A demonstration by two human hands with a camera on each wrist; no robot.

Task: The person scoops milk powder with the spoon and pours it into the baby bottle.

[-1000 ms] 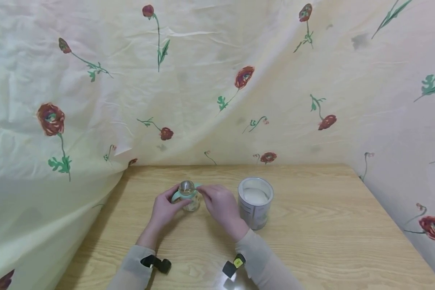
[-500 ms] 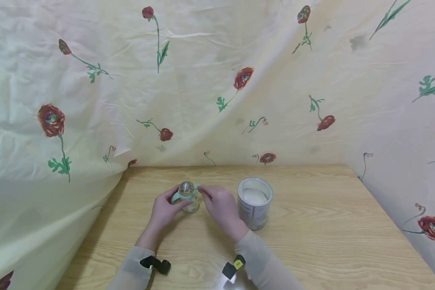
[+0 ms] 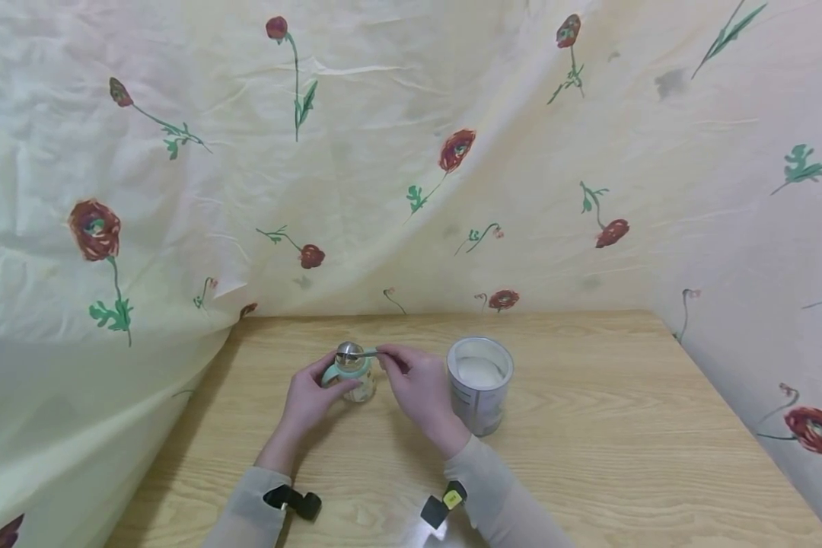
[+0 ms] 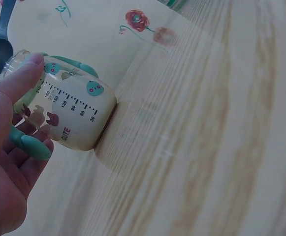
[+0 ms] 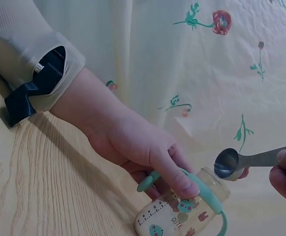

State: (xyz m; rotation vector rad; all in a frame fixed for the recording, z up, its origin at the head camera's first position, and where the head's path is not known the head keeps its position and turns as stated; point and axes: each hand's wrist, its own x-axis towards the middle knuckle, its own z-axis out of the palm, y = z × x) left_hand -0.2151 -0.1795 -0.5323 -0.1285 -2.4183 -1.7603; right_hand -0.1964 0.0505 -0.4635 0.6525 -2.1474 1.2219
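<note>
A clear baby bottle (image 3: 361,391) with mint-green handles stands upright on the table, its mouth uncapped. In the left wrist view, printed animals and a number scale run down the bottle (image 4: 71,110), and its lower part looks pale and whitish. My left hand (image 3: 310,394) grips it around the upper body, thumb in front by the green collar. My right hand (image 3: 419,387) pinches the handle of a metal measuring spoon (image 3: 366,354). The round bowl of the spoon (image 5: 227,163) is tilted right at the bottle's mouth; its inside shows dark and shiny in the right wrist view.
Just right of my right hand is an open tin (image 3: 479,411) with white powder (image 3: 481,373) inside. The wood-grain table (image 3: 623,426) reaches back to a flower-printed cloth (image 3: 370,167), which also hangs along both sides.
The spoon's bowl has come up a little at the bottle's mouth and turned, so more of the spoon shows. My left hand stays around the bottle; the tin has not moved.
</note>
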